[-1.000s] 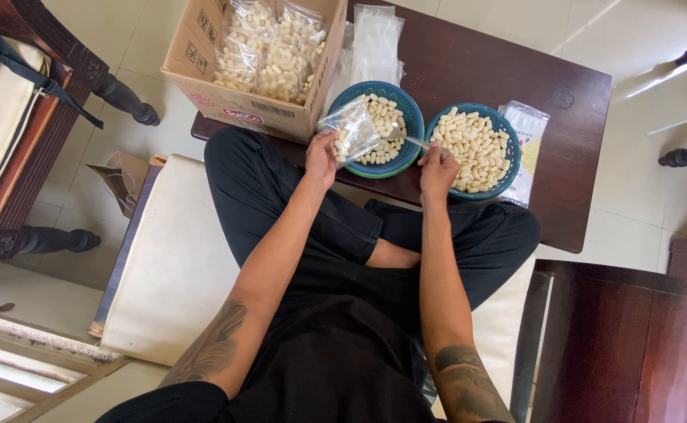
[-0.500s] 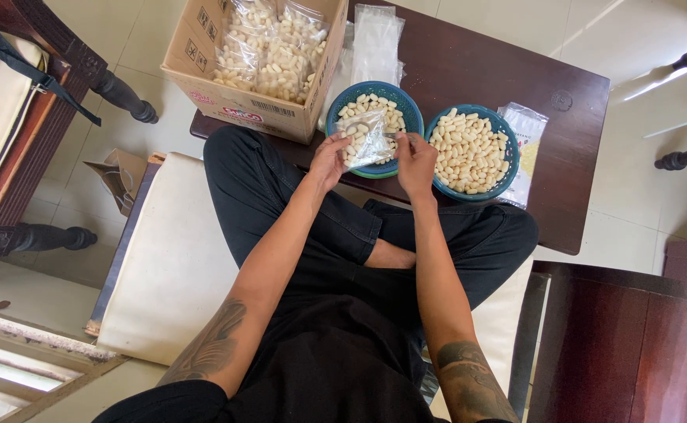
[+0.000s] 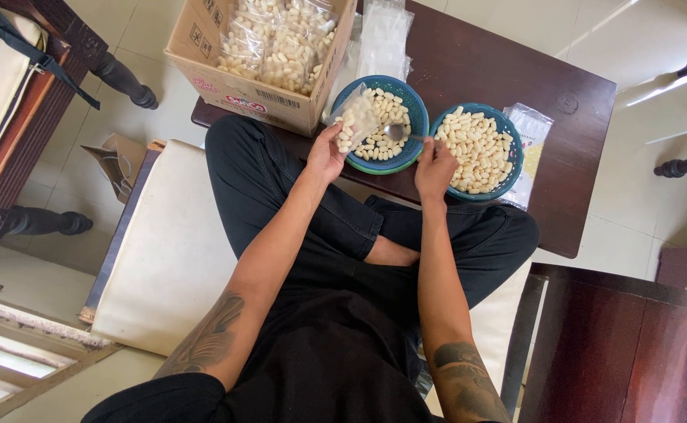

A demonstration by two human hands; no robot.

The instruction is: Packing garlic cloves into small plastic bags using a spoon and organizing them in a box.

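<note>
Over the dark wooden counter point(image 3: 508, 70), your left hand point(image 3: 326, 153) holds up a small clear bag point(image 3: 354, 123), fingers pinching its lower edge, and the bag is partly filled with pale, oblong snack pieces. It hangs tilted just above the near rim of the left blue bowl point(image 3: 380, 125). Your right hand point(image 3: 435, 166) has its fingers pressed together around the handle of a metal spoon point(image 3: 400, 133), whose scoop rests in that same bowl among the pieces. Just beside it, touching or nearly so, sits the right blue bowl point(image 3: 477, 151), heaped fuller with the same pale pieces. To the left, a cardboard box point(image 3: 230, 82) stands at the counter's corner, packed with filled clear bags. Behind the bowls lies a stack of flat empty bags point(image 3: 385, 35), and another bag point(image 3: 533, 133) pokes out from beside the right bowl. You're sitting cross-legged on a cream cushion point(image 3: 167, 251), forearms reaching forward over your knees.
</note>
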